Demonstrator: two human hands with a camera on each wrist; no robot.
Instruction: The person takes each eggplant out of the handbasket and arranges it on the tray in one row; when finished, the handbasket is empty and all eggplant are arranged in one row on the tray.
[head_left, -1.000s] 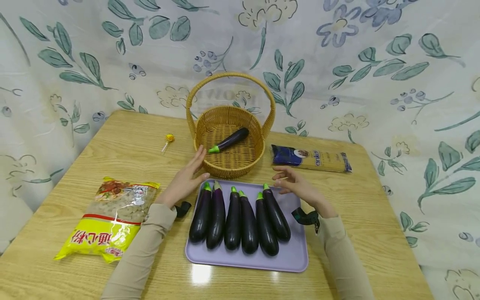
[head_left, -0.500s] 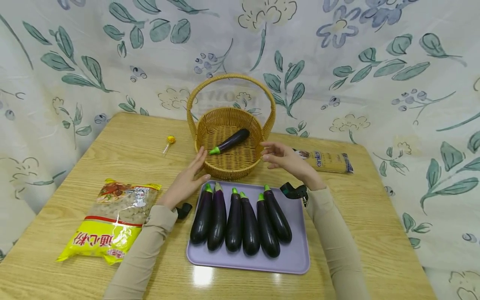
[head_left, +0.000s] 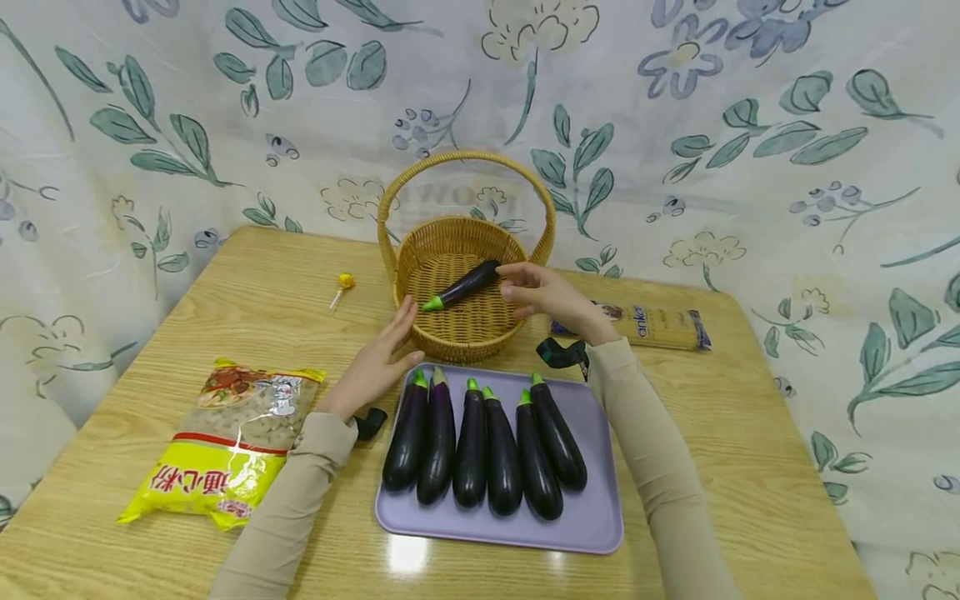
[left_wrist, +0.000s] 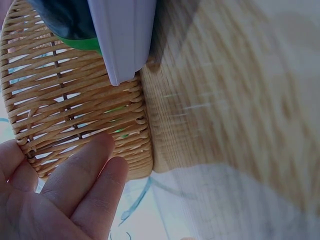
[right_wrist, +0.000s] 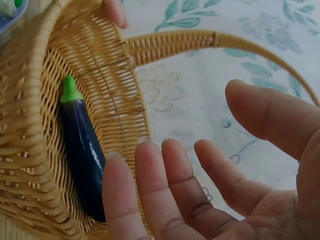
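Note:
A wicker basket (head_left: pixel 465 346) with a tall handle stands at the back of the table, one eggplant (head_left: pixel 467 286) lying inside. My left hand (head_left: pixel 372 367) rests its extended fingers at the basket's left rim; the left wrist view shows fingertips right at the weave (left_wrist: pixel 75 115). Over the right rim reaches my right hand (head_left: pixel 551 297), fingers relaxed and apart, holding nothing. In the right wrist view its fingers (right_wrist: pixel 152 175) overlap the end of the eggplant (right_wrist: pixel 82 150) away from the green stem. In front, several eggplants (head_left: pixel 504 467) lie side by side on a lilac tray (head_left: pixel 495 536).
Left of the tray lies a yellow bag of pasta (head_left: pixel 225 442), partly behind the left sleeve. A lollipop (head_left: pixel 344 285) is left of the basket. Right of the basket lies a pack of spaghetti (head_left: pixel 660 325), partly covered by the right hand. A floral curtain (head_left: pixel 450 75) hangs behind the table.
My right hand has moved left and away from me, from above the tray's back right corner to over the basket's right rim. The left hand has stayed at the basket.

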